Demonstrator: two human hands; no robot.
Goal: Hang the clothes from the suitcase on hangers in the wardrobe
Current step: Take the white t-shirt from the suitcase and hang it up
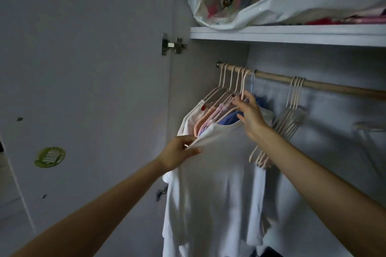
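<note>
Far left: open wardrobe door (83, 89), grey, with a round green sticker (50, 157) low down and a metal hinge (173, 45) at its right edge. Near, rising from the lower left: left hand (179, 152), thumb and curled fingers pinching the left shoulder of a white T-shirt (215, 183). White T-shirt hanging at centre on a pale hanger (242, 87), hem reaching down out of view. Just behind and left of it, on the same wooden rail (323, 85): another white garment (192, 117), pink garments (206, 120) and a blue garment (229, 118), packed close together on hangers of their own. Right of the collar: right hand (250, 115), fingers bent round the neck of the pale hanger just under its hook, palm lying against the shirt's neckline. Further right along the rail: bunch of empty hangers (290, 119), pale, tilted and pressed together, well apart from the clothed group. Up above, across the top right: white shelf (271, 34) carrying a large white plastic bag (282, 8) stuffed with colourful fabric, its left end overhanging the shelf edge
</note>
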